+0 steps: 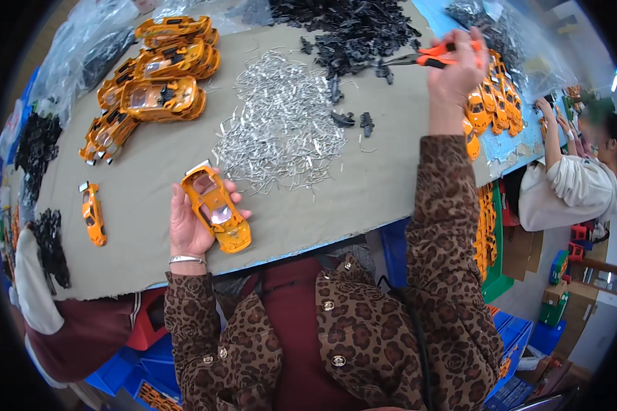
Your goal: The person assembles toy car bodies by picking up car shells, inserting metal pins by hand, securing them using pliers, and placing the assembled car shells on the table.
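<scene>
Two hands busy. Left hand (188, 222) holds orange toy car shell (216, 211) upside down, fingers curled round it, over grey table (322, 205). Right hand (457, 72) up high — fingers closed on orange-handled pliers (428, 57). Silver clip pile (281, 127) between hands — black parts (353, 31) behind.

Clear plastic bags (82, 48) top left & top right (528, 48); cardboard boxes (569, 301) lower right.

Two lone orange car shells (216, 209)
</scene>
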Motion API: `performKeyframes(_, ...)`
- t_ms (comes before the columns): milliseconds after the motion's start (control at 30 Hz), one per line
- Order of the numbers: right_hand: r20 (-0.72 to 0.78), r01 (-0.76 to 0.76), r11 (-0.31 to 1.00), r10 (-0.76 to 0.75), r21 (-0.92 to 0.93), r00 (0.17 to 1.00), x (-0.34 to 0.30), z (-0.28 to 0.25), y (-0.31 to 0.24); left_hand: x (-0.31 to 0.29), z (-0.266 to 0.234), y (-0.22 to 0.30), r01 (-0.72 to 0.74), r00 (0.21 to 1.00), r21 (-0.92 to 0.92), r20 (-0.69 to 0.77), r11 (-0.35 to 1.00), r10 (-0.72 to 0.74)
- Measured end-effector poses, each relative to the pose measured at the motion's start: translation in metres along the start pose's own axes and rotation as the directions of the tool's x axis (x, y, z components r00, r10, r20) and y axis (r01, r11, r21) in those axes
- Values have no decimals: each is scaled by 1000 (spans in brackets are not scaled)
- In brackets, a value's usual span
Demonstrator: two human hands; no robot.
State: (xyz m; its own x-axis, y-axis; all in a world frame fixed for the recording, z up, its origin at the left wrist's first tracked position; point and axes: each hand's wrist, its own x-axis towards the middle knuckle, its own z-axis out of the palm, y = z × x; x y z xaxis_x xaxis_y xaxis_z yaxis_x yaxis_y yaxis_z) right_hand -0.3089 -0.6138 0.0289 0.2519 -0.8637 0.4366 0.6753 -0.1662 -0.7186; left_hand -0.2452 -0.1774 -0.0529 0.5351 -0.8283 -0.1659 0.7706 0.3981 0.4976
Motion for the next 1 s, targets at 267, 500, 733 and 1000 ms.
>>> performKeyframes(267,808,-604,756,180,251,561,-90,31,-41,7,-12,0,3,994,-83,111,997,6)
performKeyframes(500,802,-704,687,313,178,509,-141,28,-31,8,-10,2,-12,994,-65,109,998,19)
performKeyframes(733,499,-517,844,390,142,774,-161,16,-52,6,-11,2,-7,995,-101,100,995,17)
performKeyframes(1000,325,-495,860,437,123,839,-179,22,-45,6,-15,2,0,994,-90,106,996,10)
